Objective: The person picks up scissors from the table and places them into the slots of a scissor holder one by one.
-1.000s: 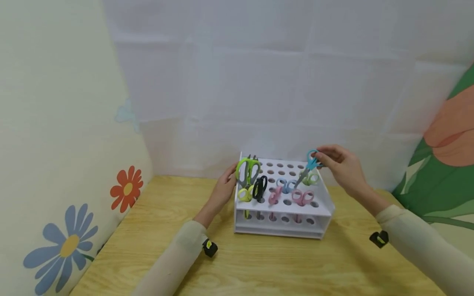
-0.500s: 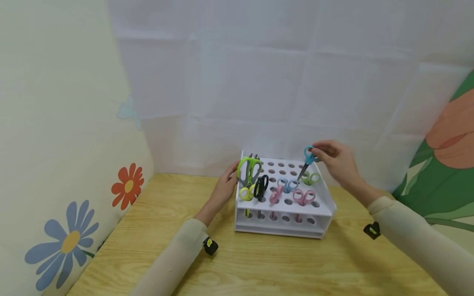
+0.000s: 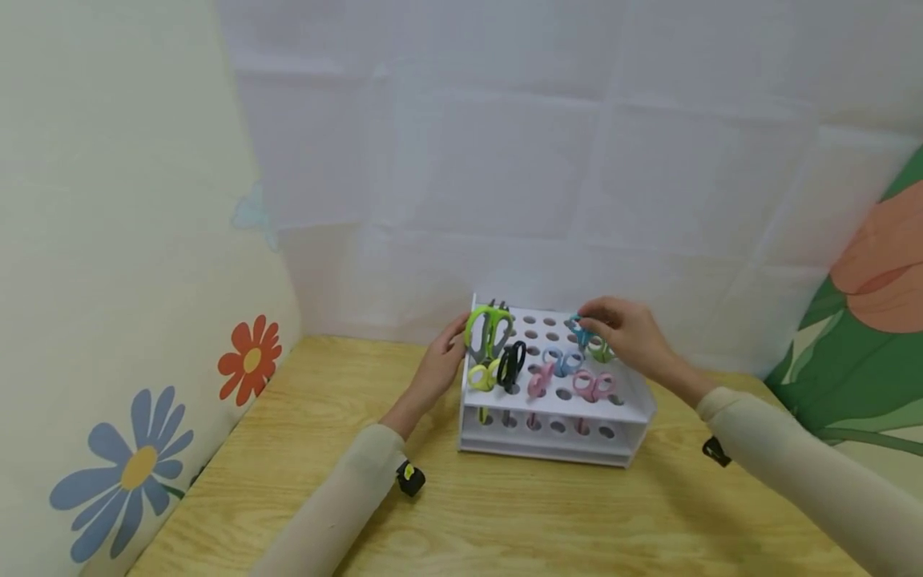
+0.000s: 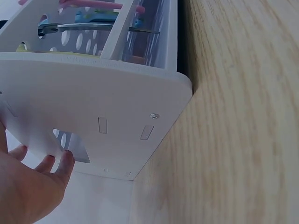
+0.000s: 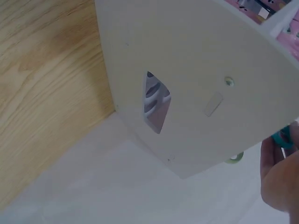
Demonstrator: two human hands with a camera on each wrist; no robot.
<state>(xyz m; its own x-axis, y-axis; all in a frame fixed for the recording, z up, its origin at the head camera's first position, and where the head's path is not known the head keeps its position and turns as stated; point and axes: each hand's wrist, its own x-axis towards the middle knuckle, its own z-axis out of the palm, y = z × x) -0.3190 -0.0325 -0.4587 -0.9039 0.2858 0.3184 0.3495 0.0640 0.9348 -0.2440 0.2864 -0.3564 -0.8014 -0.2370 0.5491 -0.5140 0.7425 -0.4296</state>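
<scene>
Teal-handled scissors (image 3: 581, 333) are pinched by the fingertips of my right hand (image 3: 638, 340) over the right back part of the white holed rack (image 3: 555, 410). Their blades are hidden; I cannot tell whether they sit in a hole. My left hand (image 3: 438, 365) rests against the rack's left side, and in the left wrist view its fingertips touch the side panel (image 4: 60, 98) by a cutout. Several scissors stand in the holes: large green ones (image 3: 492, 330), black (image 3: 510, 365), yellow (image 3: 481, 377), pink (image 3: 594, 386), light blue (image 3: 562, 362) and pale green (image 3: 602, 351).
The rack stands on a wood-grain table (image 3: 505, 513), close to a white cloth backdrop (image 3: 519, 160). Flower-patterned panels (image 3: 144, 320) flank the table. In the right wrist view, the rack's right side panel (image 5: 196, 51) also has a cutout.
My right hand has moved left and down with the teal scissors, bringing them from above the rack's right edge down to its surface. The left hand stays at the rack's side.
</scene>
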